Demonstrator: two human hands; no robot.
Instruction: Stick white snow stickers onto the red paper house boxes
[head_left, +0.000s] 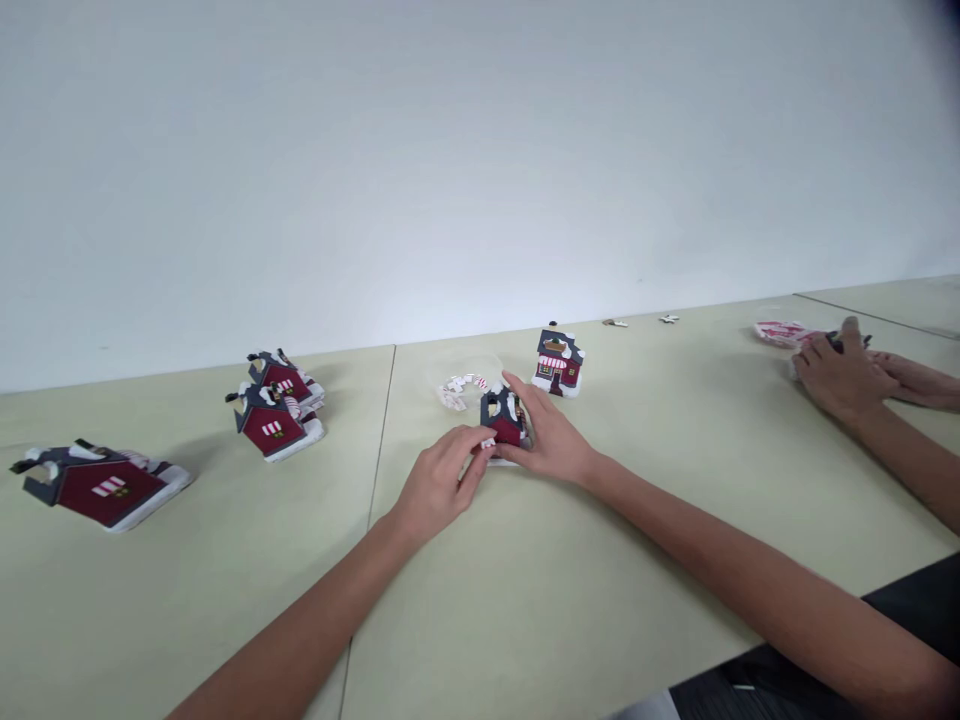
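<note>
the left hand (442,478) has its grip closed on a small white piece (488,443), held against the near side of the red toy house (506,425). the right hand (551,437) has its grip curved around that house, which sits on the counter (600,600). just beyond the house lies a clear tray (466,385) of striped bits; a second house (558,364) stands behind it to the right, three more houses (112,485) to its left.
</note>
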